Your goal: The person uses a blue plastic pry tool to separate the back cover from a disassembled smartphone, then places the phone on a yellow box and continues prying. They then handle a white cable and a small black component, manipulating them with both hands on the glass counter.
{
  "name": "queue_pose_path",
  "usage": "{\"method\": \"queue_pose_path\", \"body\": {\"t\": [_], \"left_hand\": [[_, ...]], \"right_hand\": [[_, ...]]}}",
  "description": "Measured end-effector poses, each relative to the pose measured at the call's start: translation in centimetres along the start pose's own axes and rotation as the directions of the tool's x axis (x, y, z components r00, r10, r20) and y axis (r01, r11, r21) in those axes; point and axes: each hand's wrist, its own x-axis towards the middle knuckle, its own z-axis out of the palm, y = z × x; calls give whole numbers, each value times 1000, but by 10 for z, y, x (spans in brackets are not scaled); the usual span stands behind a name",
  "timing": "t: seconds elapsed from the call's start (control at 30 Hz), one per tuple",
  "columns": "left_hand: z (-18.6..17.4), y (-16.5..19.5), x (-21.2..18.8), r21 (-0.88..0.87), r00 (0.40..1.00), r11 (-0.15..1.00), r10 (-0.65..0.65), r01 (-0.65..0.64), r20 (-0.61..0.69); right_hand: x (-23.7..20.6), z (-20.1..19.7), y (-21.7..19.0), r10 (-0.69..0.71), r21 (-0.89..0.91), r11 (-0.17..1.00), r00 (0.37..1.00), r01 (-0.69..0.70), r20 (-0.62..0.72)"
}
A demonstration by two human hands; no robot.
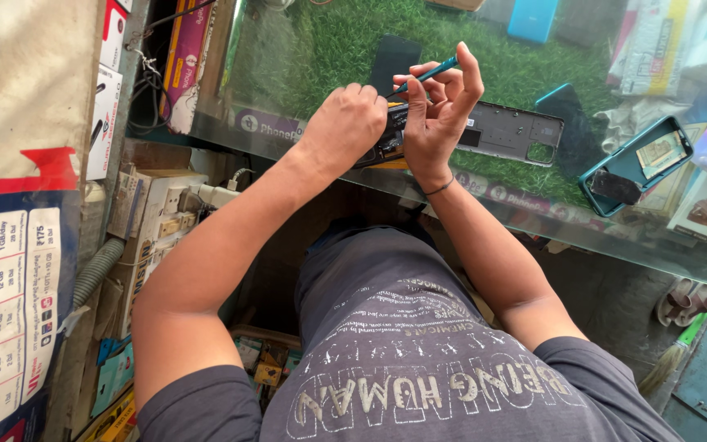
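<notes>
We see our left hand (pixel 344 124) clamped on an opened phone (pixel 484 131) near the glass counter's (pixel 533 221) front edge. Our right hand (pixel 439 110) pinches 1 teal screwdriver (pixel 427 75) above it. Farther right, a teal phone case (pixel 636 164) lies apart.

teal phone case (pixel 637 163) right on glass surface (pixel 583 233); blue box (pixel 533 17) far edge | broom (pixel 679 349) on floor; price poster (pixel 8 311) left

The right hand (pixel 439 106) holds a teal tool (pixel 429 74) over the opened phone (pixel 484 131), left hand (pixel 345 123) steadying it.
</notes>
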Motion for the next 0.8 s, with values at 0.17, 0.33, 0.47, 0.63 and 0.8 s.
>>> {"method": "queue_pose_path", "body": {"t": [0.17,0.33,0.47,0.63,0.8], "left_hand": [[-2,5,0,9,999,1000,-29,28,18],[-1,6,2,23,999,999,-40,40,31],[-1,8,2,3,998,998,-64,64,18],[-1,9,0,-2,996,996,-87,87,15],[11,10,-7,-111,992,986,-127,124,-22]], "right_hand": [[-1,-1,0,21,0,1000,1000,-21,2],[-1,0,0,2,-8,1000,1000,-2,-5],[-1,0,-1,38,13,999,999,-38,-12],[-1,1,-1,3,-15,1000,1000,-3,-12],[-2,2,3,8,22,1000,1000,-8,-9]]}}
